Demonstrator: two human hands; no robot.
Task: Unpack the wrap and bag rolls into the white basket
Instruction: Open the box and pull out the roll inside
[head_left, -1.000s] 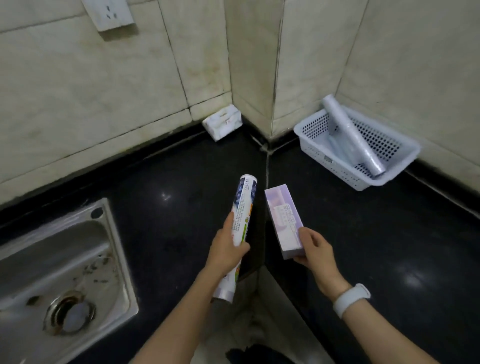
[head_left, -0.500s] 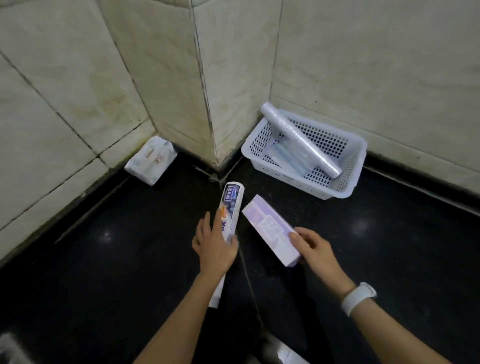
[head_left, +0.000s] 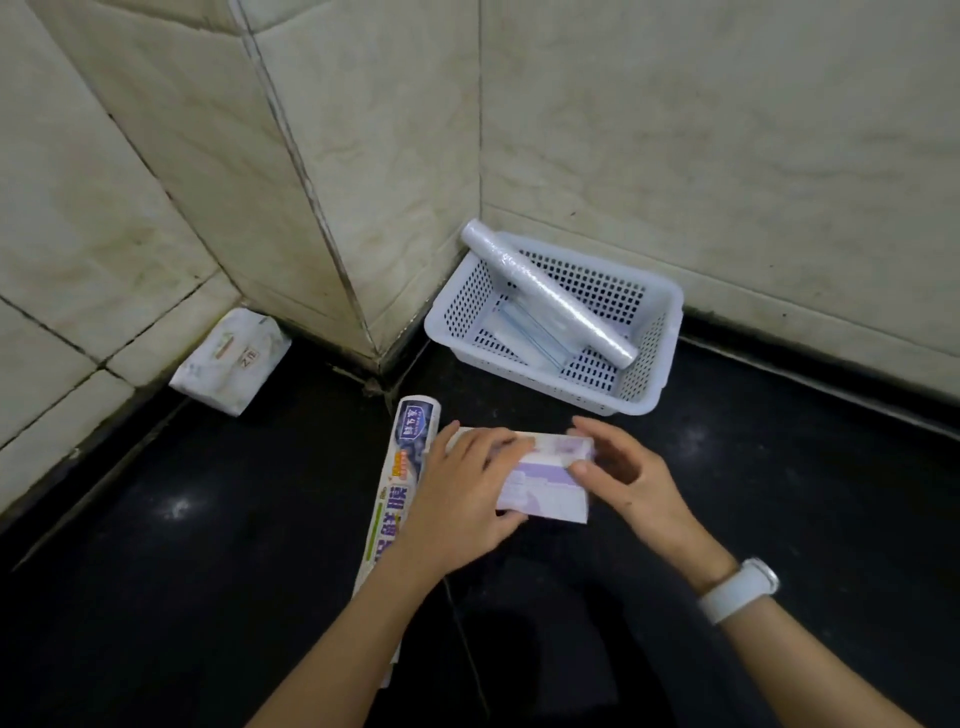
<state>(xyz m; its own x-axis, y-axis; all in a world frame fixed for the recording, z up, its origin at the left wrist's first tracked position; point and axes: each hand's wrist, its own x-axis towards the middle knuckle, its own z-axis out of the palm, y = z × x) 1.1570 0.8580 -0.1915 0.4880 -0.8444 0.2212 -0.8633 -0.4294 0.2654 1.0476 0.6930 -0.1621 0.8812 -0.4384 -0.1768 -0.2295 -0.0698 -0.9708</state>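
Note:
A white perforated basket (head_left: 655, 395) stands in the wall corner on the black counter. A clear wrap roll (head_left: 550, 299) leans across it, over a flat pale-blue pack (head_left: 524, 332). In front of the basket both hands grip a purple and white box (head_left: 545, 486): my left hand (head_left: 462, 493) covers its left end, my right hand (head_left: 628, 478) pinches its right end. A printed wrap roll (head_left: 400, 478) lies on the counter just left of my left hand, partly hidden by my forearm.
A white packet (head_left: 231, 361) leans against the left wall base. Tiled walls form a jutting corner behind the basket. Black counter (head_left: 208, 571) stretches left and right. A white watch (head_left: 737, 590) is on my right wrist.
My left hand let go of the printed roll, which now lies on the counter, and moved right onto the purple box. The box turned crosswise. The view shifted right.

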